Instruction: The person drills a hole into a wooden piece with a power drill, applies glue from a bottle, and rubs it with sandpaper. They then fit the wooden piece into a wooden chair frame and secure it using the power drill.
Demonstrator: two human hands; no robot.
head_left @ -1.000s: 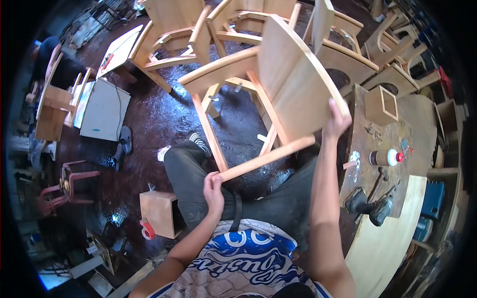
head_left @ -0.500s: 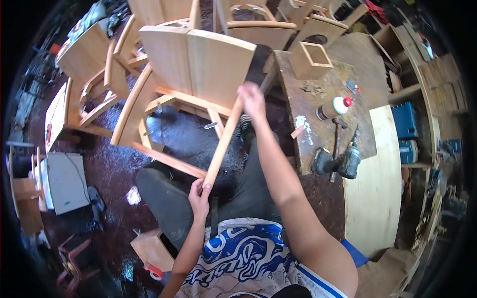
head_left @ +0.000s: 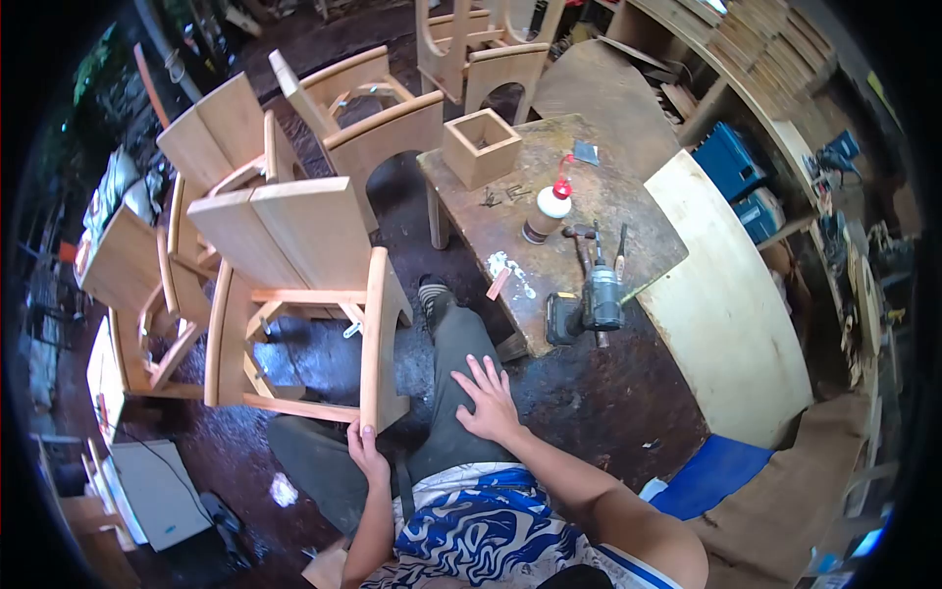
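An unfinished wooden chair (head_left: pixel 304 236) stands in front of me, with an open frame where the seat would be. My left hand (head_left: pixel 367 457) grips the near end of its right armrest (head_left: pixel 373 339), the thumb on the rounded tip. Metal clips or fasteners show at the inner corner braces, too small to name exactly. My right hand (head_left: pixel 488 402) rests flat on my thigh with its fingers spread, holding nothing. It lies apart from the chair, between it and the worn work table (head_left: pixel 643 201).
On the table are a cordless drill (head_left: pixel 601 299), a hammer (head_left: pixel 581 240), a bottle with a red cap (head_left: pixel 547 216) and an open wooden box (head_left: pixel 481 147). Several more wooden chairs (head_left: pixel 383 123) stand behind. A pale board (head_left: pixel 726 314) lies at the right.
My right hand has left the far end of the armrest and come down onto my thigh. The chair appears turned and lower in view; my view has shifted too. My left hand stays on the armrest.
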